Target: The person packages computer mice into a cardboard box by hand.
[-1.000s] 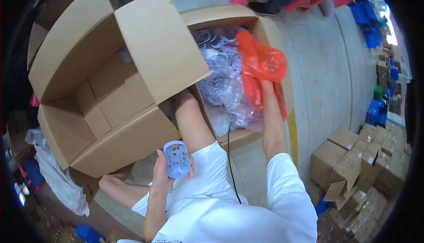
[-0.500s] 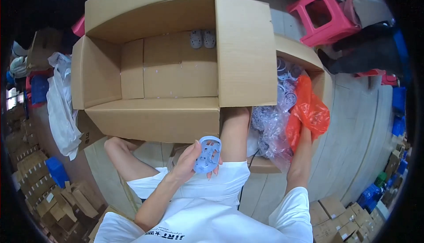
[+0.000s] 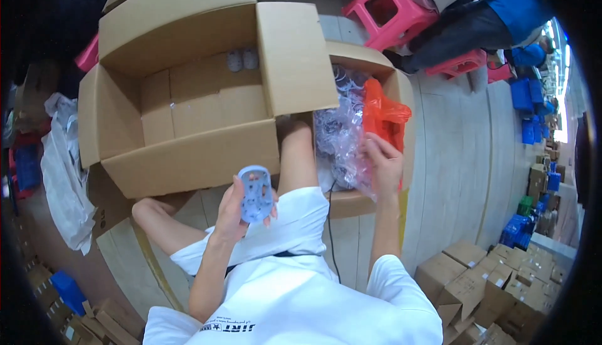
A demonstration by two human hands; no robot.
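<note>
Our left hand (image 3: 231, 212) grips the blue clog (image 3: 256, 206), long axis pointing away from us. Well rightward, our right hand (image 3: 386, 164) is half-curled near the red bag (image 3: 377, 108); we cannot confirm any hold.

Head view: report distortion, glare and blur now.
Head view: the far edge of the large cardboard box bows; head view: bright light glares near the right rim; head view: clear plastic glints, and the right hand looks slightly soft.
</note>
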